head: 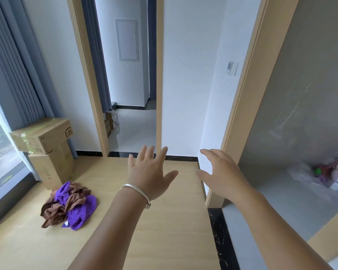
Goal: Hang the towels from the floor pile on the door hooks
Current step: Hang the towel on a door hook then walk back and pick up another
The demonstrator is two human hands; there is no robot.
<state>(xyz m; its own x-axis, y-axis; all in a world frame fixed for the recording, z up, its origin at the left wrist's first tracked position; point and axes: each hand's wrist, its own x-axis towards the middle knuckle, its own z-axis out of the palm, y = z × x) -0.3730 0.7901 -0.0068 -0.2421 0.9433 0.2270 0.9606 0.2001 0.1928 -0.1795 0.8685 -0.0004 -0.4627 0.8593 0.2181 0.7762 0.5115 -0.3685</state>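
Observation:
A pile of purple and brown towels (69, 205) lies crumpled on the wooden floor at the lower left. My left hand (150, 172), with a silver bangle on the wrist, is stretched out in front of me, fingers spread and empty. My right hand (220, 172) reaches forward beside it, fingers loosely extended, holding nothing. Both hands are well to the right of the pile and above the floor. No door hooks are visible in this view.
Two stacked cardboard boxes (45, 145) stand by the window and grey curtain (14, 75) at the left. An open doorway (133, 121) leads to a tiled hall ahead. At the right, a wood-framed opening (242, 106) shows a grey room with bottles and bags (332, 176).

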